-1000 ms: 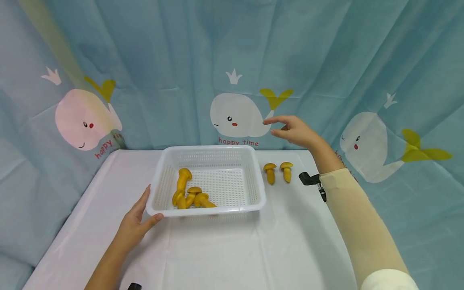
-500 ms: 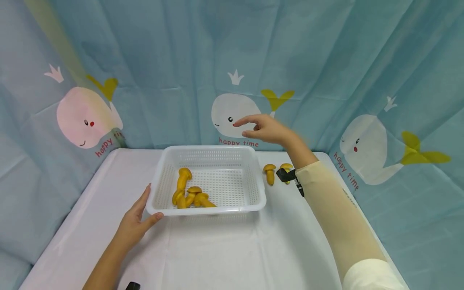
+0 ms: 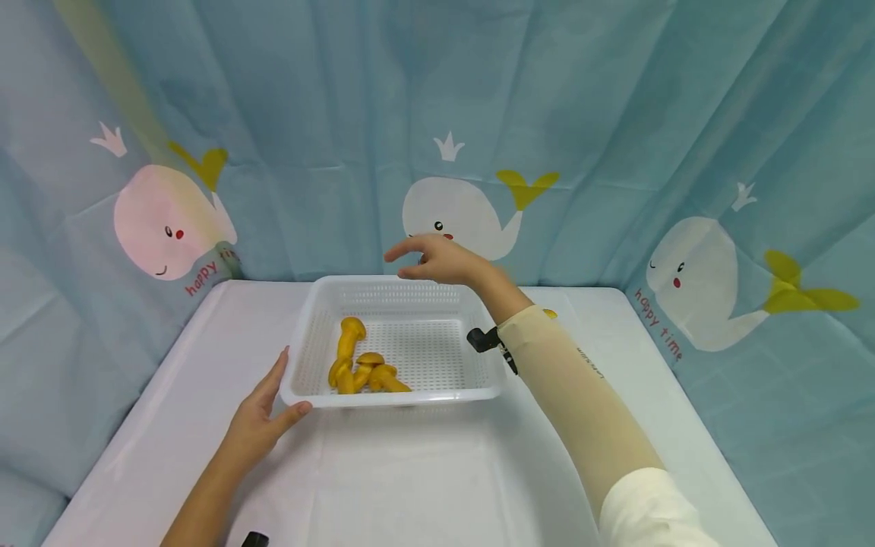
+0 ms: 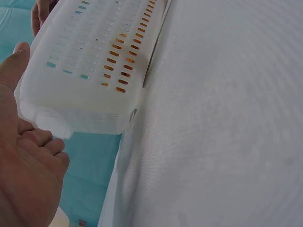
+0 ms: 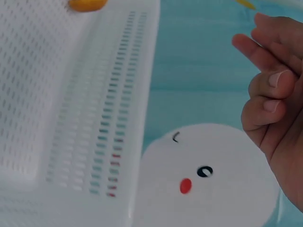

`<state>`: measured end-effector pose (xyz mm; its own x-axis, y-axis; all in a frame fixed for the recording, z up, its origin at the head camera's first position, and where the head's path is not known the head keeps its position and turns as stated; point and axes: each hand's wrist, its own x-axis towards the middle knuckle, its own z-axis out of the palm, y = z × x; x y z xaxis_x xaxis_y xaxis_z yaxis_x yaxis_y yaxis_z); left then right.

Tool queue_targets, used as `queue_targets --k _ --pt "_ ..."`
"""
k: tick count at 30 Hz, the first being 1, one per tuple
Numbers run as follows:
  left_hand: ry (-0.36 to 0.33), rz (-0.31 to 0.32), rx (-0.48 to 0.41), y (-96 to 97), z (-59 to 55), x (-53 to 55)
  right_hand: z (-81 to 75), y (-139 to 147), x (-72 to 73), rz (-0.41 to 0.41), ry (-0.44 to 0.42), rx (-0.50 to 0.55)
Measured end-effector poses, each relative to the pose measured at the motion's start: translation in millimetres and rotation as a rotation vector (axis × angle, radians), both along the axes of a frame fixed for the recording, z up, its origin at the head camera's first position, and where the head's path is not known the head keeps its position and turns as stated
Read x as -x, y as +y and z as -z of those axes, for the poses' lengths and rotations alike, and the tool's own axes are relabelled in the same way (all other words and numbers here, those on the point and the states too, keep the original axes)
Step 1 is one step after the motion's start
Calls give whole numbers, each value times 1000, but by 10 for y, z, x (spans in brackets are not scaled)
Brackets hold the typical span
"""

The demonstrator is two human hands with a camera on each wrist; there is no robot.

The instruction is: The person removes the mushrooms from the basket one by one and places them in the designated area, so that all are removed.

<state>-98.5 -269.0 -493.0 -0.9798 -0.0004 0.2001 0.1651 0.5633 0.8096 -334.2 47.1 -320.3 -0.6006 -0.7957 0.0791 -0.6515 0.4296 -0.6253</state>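
Observation:
A white perforated plastic basket stands on the table in the head view, with several yellow mushrooms in its left half. My left hand holds the basket's near left corner, thumb at the front rim and fingers along the left side. Over the basket's far rim hovers my right hand, index finger and thumb apart, other fingers bent, nothing between them. In the right wrist view that hand shows beside the basket's wall. Right of the basket, one mushroom cap peeks past the right sleeve; the arm hides the rest.
A white cloth covers the table. Behind it hangs a blue curtain printed with whales. The right sleeve crosses the right part of the table, with a small black wrist camera at its cuff.
My right hand has moved left, from above the right side of the table to over the basket's far rim. Its arm now covers most of the two mushrooms there. The left hand stays put.

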Motion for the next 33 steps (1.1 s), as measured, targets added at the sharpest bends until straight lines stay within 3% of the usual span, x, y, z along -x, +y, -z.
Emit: queue_targets --k 12,22,28,33 --pt "8 -1 2 35 -2 -38 440 -482 86 -53 -65 -9" --pt "9 -17 17 61 19 -32 818 -727 130 -5 -138 -74" --pt "20 1 1 94 29 -41 1043 -778 132 30 -246 -101" --pt "-4 -7 -6 120 -2 -72 1174 -815 128 24 -228 -138"
